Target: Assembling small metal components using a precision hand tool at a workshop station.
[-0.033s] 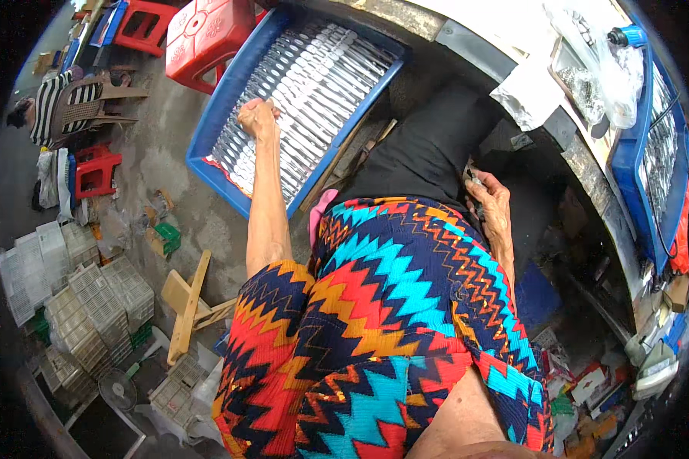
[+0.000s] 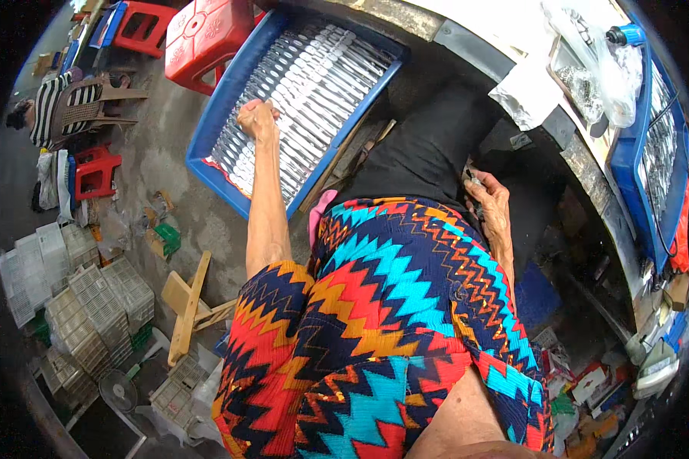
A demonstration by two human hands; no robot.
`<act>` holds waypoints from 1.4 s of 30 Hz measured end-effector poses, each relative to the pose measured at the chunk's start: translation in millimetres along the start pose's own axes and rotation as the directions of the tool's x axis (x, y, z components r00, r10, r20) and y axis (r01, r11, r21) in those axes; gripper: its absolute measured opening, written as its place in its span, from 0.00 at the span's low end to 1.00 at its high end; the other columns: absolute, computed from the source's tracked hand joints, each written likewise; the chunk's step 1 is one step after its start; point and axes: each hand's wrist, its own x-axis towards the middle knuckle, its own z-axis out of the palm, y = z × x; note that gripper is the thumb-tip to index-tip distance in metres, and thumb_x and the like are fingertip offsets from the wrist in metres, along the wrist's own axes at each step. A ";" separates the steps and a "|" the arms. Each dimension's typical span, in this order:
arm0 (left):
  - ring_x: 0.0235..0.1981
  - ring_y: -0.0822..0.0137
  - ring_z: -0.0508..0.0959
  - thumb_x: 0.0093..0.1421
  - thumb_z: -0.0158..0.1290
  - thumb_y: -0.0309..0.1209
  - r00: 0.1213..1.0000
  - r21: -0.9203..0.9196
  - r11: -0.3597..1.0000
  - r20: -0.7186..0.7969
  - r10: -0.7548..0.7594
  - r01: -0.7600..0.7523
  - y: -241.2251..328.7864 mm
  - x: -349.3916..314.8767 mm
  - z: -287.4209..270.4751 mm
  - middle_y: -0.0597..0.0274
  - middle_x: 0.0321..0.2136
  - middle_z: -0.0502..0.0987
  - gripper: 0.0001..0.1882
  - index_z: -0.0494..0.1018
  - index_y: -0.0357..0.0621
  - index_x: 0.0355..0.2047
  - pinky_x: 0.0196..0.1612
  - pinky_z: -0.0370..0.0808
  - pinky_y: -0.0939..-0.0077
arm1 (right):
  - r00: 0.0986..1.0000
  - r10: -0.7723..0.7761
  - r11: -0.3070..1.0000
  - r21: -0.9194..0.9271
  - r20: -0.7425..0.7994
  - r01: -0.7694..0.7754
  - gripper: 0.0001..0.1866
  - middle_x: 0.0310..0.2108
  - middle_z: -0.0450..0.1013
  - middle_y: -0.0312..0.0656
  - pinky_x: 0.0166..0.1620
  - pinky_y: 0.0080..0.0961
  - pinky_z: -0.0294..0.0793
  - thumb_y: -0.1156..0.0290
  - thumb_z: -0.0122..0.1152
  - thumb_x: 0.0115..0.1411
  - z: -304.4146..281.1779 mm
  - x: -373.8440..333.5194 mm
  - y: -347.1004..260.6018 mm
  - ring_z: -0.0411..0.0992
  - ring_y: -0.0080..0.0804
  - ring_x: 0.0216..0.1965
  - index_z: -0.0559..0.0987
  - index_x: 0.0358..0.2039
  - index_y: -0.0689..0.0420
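A blue tray holds rows of slim, shiny silver metal pieces with rounded ends, laid closely side by side. Over the tray's left part, my left hand is closed with its fingers curled in. Whether it grips one of the pieces is hidden. My right hand is beside my black-clad right thigh, thumb and fingers drawn together. Something small and greyish shows near its fingertips, too unclear to name.
A worktable curves past on the right, with clear plastic bags and a second blue tray. Red stools stand beyond the first tray. Plastic crates and a wooden stand are at left.
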 end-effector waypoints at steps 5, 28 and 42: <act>0.15 0.69 0.71 0.44 0.44 0.18 0.967 0.258 0.933 0.016 0.253 -0.249 -11.8 24.9 -26.4 0.56 0.20 0.70 0.10 0.66 0.30 0.30 0.13 0.68 0.78 | 1.000 0.011 0.997 -0.071 0.026 -0.009 0.17 0.17 0.66 0.33 0.14 0.14 0.57 0.72 0.55 0.50 6.7 1.1 -4.2 0.61 0.17 0.14 0.71 0.40 0.66; 0.34 0.55 0.72 0.46 0.49 0.21 -0.025 -0.138 0.128 0.770 0.638 -0.982 153.4 -140.2 280.6 0.54 0.30 0.72 0.07 0.71 0.40 0.29 0.38 0.68 0.66 | 0.999 0.009 0.999 0.033 0.035 -0.010 0.17 0.15 0.64 0.34 0.15 0.14 0.59 0.72 0.57 0.49 -4.0 1.7 4.8 0.61 0.17 0.13 0.70 0.39 0.68; 0.33 0.63 0.71 0.46 0.46 0.18 -0.161 -0.166 -0.059 0.712 0.684 -0.984 148.3 -135.6 287.5 0.63 0.25 0.71 0.10 0.68 0.44 0.30 0.39 0.61 0.69 | 0.999 0.028 0.992 0.118 0.045 -0.033 0.17 0.15 0.64 0.34 0.15 0.14 0.58 0.73 0.56 0.50 -3.0 -3.2 5.3 0.60 0.16 0.14 0.70 0.40 0.68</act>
